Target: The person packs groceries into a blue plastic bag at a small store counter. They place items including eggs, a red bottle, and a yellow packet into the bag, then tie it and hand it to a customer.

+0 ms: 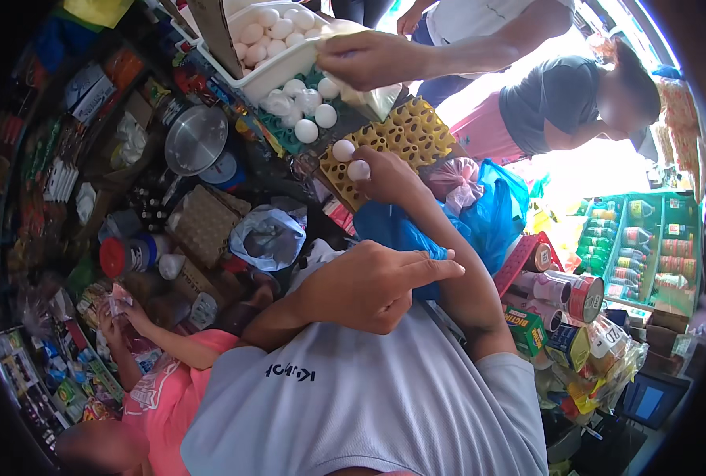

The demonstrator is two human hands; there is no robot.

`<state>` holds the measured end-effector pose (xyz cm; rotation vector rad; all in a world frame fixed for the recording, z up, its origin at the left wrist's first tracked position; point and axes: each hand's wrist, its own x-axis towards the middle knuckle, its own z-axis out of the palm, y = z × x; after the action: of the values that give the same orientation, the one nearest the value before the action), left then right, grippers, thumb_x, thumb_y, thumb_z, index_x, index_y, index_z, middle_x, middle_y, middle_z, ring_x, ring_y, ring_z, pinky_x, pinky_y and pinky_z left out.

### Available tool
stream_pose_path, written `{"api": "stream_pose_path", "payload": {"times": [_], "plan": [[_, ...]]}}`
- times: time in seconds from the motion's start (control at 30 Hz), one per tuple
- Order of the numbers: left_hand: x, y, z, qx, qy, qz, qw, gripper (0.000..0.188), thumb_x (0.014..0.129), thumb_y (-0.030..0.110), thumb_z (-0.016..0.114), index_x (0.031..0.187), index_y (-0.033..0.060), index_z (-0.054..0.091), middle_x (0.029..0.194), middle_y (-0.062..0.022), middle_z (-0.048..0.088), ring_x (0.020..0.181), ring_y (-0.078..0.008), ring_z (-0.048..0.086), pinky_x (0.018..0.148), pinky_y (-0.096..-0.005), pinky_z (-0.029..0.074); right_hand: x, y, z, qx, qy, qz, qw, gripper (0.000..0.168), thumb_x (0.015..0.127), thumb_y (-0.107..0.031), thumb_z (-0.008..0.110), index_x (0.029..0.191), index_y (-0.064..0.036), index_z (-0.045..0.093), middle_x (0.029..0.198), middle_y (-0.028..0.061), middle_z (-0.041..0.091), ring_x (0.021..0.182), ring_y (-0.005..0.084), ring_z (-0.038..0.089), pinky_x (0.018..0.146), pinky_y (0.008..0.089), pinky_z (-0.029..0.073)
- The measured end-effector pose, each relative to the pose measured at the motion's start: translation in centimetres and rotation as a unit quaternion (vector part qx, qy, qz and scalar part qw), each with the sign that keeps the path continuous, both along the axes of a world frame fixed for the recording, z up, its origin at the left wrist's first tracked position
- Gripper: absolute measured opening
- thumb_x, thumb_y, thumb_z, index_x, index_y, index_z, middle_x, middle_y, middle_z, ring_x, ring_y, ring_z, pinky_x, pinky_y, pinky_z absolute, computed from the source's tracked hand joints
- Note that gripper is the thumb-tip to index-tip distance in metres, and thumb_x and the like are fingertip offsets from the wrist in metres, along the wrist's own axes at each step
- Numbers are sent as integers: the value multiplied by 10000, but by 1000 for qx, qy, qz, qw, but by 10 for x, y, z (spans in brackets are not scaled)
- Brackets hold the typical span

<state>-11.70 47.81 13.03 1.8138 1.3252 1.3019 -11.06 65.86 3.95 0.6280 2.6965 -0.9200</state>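
Note:
My right hand (pixel 388 175) reaches over a yellow egg tray (pixel 409 134), its fingers around a white egg (pixel 359 171). A second white egg (pixel 343 150) sits right beside that one, at the tray's edge; whether my fingers touch it I cannot tell. Nearer my chest, my left hand (pixel 368 285) grips a blue plastic bag (pixel 388 226), which passes behind it and under my right forearm. Past the yellow tray, several white eggs (pixel 306 131) rest on a green egg tray (pixel 287 134), some under clear plastic.
Another person's hand (pixel 365 59) holds a translucent plastic bag (pixel 374 101) above the trays. Behind stands a white tub (pixel 264 74) of eggs. Tied blue bags (pixel 493 202) and tins (pixel 585 297) line the right. A person in pink (pixel 174 387) is at left, near a metal pan (pixel 196 140).

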Motion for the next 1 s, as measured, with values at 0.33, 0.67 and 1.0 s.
{"api": "stream_pose_path", "payload": {"times": [0.33, 0.67, 1.0], "plan": [[-7, 0, 4, 11, -36, 3, 999, 580, 724, -75, 524, 1285, 69, 549, 1025, -177, 676, 725, -360, 674, 626, -415, 554, 15, 34, 34, -60, 107, -32, 992, 472, 785, -112, 758, 1235, -118, 619, 1093, 128, 692, 992, 246, 683, 852, 378, 541], [-26, 11, 5, 32, -80, 98, 991, 637, 745, -77, 501, 1372, 35, 489, 1311, -221, 591, 1066, -384, 656, 898, -391, 540, 133, -15, 137, -119, 315, -250, 908, 476, 842, -44, 726, 1292, -89, 576, 1150, 111, 676, 988, 166, 669, 745, 331, 570], [-31, 19, 13, 13, -67, 1, 998, 669, 727, -99, 506, 1385, 20, 479, 1299, -223, 599, 1120, -381, 635, 903, -381, 539, 142, -62, 58, 5, 45, -128, 991, 421, 797, -42, 649, 1209, -122, 618, 1137, 149, 649, 940, 380, 654, 796, 445, 548]]}}
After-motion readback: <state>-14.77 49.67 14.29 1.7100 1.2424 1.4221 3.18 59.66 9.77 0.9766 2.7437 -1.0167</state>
